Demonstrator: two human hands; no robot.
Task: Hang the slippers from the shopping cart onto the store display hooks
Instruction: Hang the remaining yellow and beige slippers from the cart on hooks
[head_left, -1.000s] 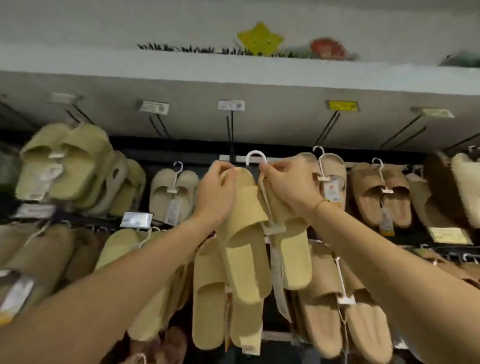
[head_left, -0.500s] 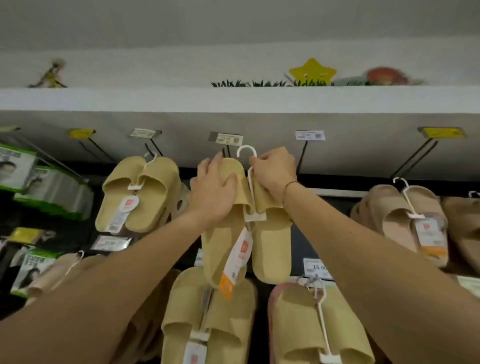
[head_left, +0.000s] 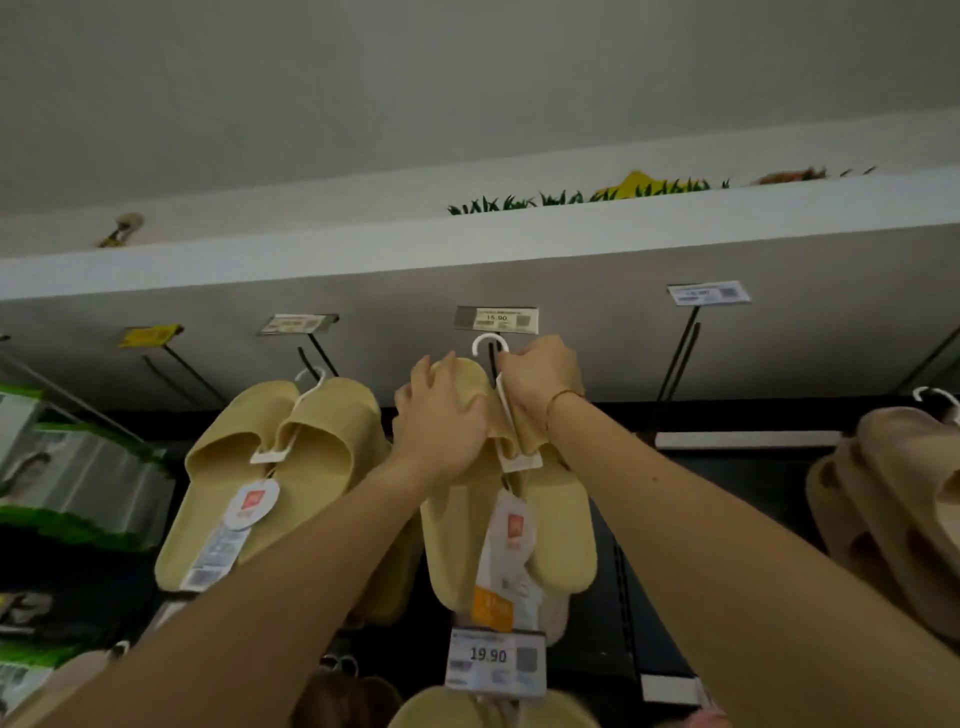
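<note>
Both forearms are raised from the bottom corners toward the middle of the rack. A price label (head_left: 496, 661) reading 19.90 is seen low in front, just under the held pair. The left hand (head_left: 441, 423) is wrapped over the toe end of the left slipper, fingers curled on it; the right hand (head_left: 540, 376) is clenched on the top of the right slipper beside the white hanger hook (head_left: 488, 344). The yellow slippers (head_left: 563, 525) are held as a pair, long axis near vertical, toes up, heels down, with a paper tag (head_left: 511, 535) hung between them. The hanger loop is seen right at the tip of the black display hook (head_left: 492, 364); whether it is already over the hook cannot be told. To the left, a second yellow pair (head_left: 270, 467) is hung from its own hook, tilted, just beside the left wrist. To the right, a bare double hook (head_left: 678, 358) is left with open room under it, and a beige pair (head_left: 893, 499) is hung at the right edge. Green-edged packages (head_left: 78, 483) are racked at far left. Behind, the white shelf edge (head_left: 467, 244) is topped by plastic grass (head_left: 571, 198).
</note>
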